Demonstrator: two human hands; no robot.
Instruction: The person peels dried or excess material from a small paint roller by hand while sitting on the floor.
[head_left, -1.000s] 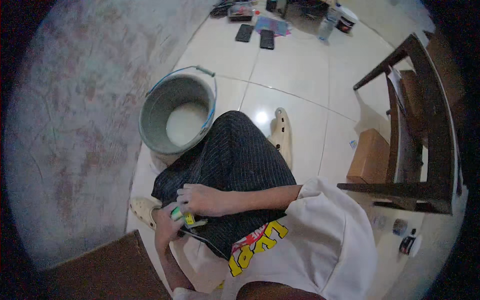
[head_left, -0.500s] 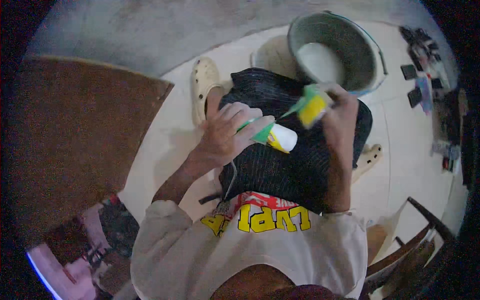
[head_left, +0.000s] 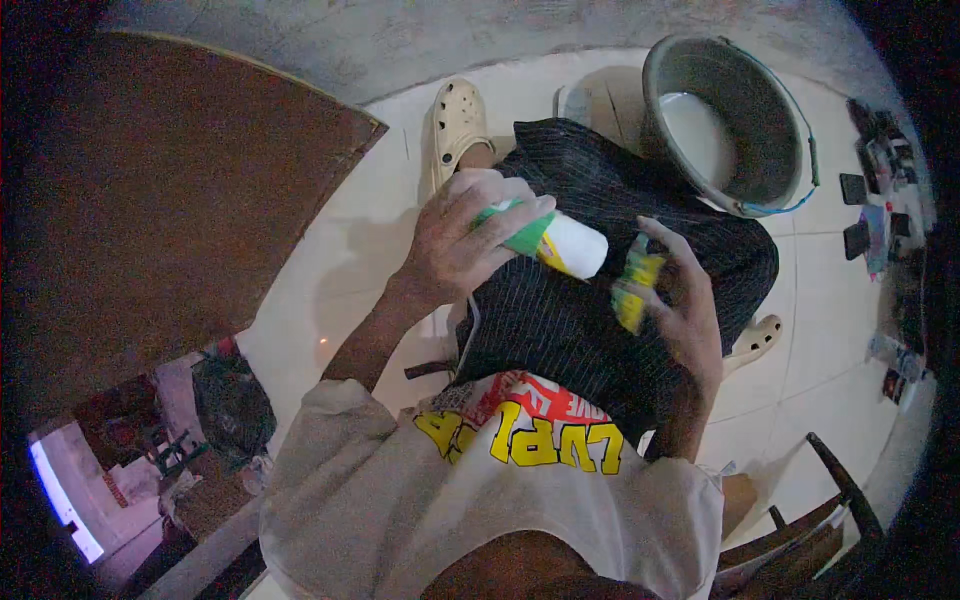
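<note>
My left hand (head_left: pixel 462 235) is wrapped firmly around the white cylinder (head_left: pixel 578 250), near the centre of the frame, its bare end tilted down to the right and a green and yellow wrapper (head_left: pixel 526 236) covering the part nearer my fingers. My right hand (head_left: pixel 690 305), just right of centre, pinches a green and yellow scrap (head_left: pixel 638 288) between thumb and fingers; it is blurred, and apart from the cylinder. I judge the step in hand to be unwrapping, partly done; the next move seems to call for a steady left grip and a free right hand to peel the remaining cover. Counting up: one cylinder, one scrap that I can make out, one bucket (head_left: pixel 765 140) at upper right with white liquid (head_left: pixel 697 130) inside, two shoes (head_left: pixel 460 118) on my feet, and two phones (head_left: pixel 853 189) at the right edge.
</note>
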